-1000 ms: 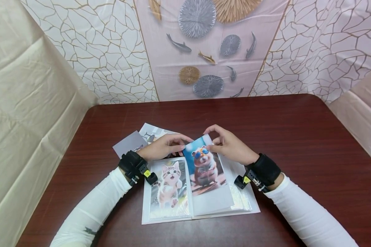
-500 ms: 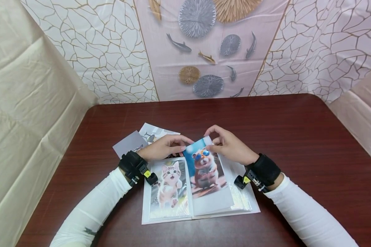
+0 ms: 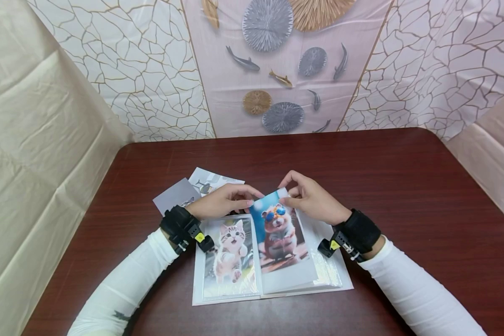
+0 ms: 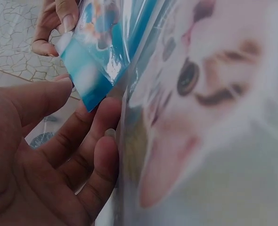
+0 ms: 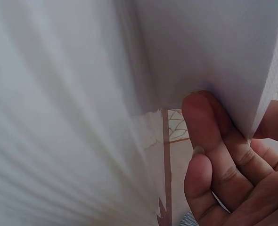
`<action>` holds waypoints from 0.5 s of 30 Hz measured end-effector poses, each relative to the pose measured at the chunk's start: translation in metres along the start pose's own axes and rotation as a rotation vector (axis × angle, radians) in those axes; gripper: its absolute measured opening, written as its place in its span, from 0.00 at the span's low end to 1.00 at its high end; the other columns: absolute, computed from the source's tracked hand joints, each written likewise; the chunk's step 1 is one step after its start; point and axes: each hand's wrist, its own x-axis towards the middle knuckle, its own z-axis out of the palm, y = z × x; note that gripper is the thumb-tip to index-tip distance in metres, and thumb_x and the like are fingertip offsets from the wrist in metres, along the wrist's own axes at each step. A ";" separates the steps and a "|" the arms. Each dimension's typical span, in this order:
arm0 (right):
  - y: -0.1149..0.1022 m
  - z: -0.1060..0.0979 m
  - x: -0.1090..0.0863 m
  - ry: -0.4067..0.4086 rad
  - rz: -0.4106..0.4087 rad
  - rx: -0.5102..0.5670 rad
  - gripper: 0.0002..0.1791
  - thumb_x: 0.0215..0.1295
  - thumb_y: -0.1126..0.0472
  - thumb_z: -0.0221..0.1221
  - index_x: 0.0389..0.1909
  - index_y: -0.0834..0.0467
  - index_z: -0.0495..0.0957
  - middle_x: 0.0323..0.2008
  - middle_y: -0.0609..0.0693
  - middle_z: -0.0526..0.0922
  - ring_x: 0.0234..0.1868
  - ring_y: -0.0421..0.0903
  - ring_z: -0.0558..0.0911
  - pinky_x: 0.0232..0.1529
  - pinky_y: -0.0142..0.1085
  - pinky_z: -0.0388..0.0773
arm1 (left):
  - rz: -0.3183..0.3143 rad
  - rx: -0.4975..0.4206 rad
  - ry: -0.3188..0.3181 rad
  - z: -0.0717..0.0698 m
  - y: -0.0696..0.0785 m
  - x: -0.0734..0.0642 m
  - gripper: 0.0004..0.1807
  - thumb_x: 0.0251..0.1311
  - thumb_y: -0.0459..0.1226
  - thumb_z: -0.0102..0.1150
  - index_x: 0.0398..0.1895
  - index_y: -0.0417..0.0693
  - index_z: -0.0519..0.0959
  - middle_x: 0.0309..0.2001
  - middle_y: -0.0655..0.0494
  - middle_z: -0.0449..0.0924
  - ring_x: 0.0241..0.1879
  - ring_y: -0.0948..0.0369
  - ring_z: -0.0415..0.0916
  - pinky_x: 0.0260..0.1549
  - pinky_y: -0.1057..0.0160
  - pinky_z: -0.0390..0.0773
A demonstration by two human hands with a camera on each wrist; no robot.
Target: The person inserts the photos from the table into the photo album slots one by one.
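A photo album lies open on the table, a kitten photo in its left pocket. A photo of a hamster in sunglasses is partly inside the clear pocket of the right page, its blue top edge sticking out. My right hand pinches that photo's top right corner between thumb and fingers. At the top left corner, my left hand has its thumb and fingers about the blue corner. In the right wrist view, the fingers lie against the white back of a sheet.
Behind the left hand lie a grey photo and a pale photo, partly overlapping. The dark red table reaches back to a patterned cloth wall. More pocket pages are stacked under the right page.
The hamster photo has slid a little down into the right pocket, toward the person. Both hands have followed it slightly, keeping to its top corners. The album stays put.
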 end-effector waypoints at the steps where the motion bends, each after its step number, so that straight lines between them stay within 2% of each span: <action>1: 0.000 0.000 0.000 0.003 0.001 -0.002 0.15 0.74 0.68 0.56 0.55 0.65 0.63 0.37 0.63 0.87 0.35 0.46 0.87 0.40 0.33 0.79 | -0.002 0.000 -0.003 0.000 0.000 0.000 0.17 0.76 0.37 0.51 0.64 0.51 0.77 0.51 0.50 0.82 0.42 0.54 0.80 0.41 0.61 0.78; 8: 0.001 0.001 0.001 0.012 -0.006 0.003 0.14 0.74 0.68 0.56 0.53 0.66 0.64 0.37 0.63 0.87 0.36 0.46 0.87 0.40 0.33 0.80 | 0.000 -0.003 -0.009 0.002 0.003 -0.001 0.16 0.76 0.37 0.51 0.63 0.50 0.78 0.55 0.51 0.81 0.42 0.55 0.76 0.41 0.62 0.77; 15: 0.002 0.002 0.001 0.015 -0.027 -0.003 0.11 0.73 0.69 0.56 0.50 0.66 0.66 0.35 0.61 0.87 0.34 0.45 0.86 0.39 0.33 0.80 | -0.006 -0.012 -0.019 0.003 0.002 0.001 0.16 0.76 0.37 0.52 0.62 0.50 0.79 0.56 0.52 0.81 0.46 0.57 0.76 0.43 0.64 0.76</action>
